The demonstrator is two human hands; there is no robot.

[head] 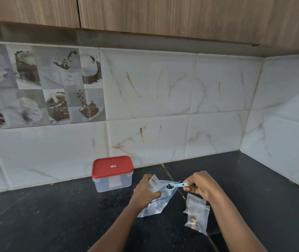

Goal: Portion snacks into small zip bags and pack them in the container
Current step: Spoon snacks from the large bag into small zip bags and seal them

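Landmark: rectangular clear plastic container [112, 184] with a red lid [112, 166]. The lid is on. It stands on the black stone counter [54, 215], against the white marble-look wall tiles [163, 88].

Left hand [146, 190]: just right of the container, near it but not touching. Fingers curled, gripping a small clear zip bag [153, 181] by its left edge; bag held upright. The thumb lies on the top of a large clear zip bag with a blue zip strip [156, 204], which sags on the counter to the right of the container and nearer the person. Cannot tell whether the hand grips that one too.

Right hand [199, 185]: farther right of the container, beyond the left hand. Fingers closed in a pinch on the handle of a small light-blue plastic measuring spoon [180, 184]. Spoon roughly level, bowl pointing back toward the container and carrying dark snack pieces [169, 186]. The bowl sits between the two hands, over the large bag's mouth and just beside the small bag's right edge; contact unclear.

A second small zip bag [197, 215], with brown pieces inside, lies on the counter well right of the container, below the right wrist, apart from the large bag. No hand on it.

Left of and above the container: coffee-print tiles [41, 88]. Higher up: wood-grain cabinet doors [145, 13].
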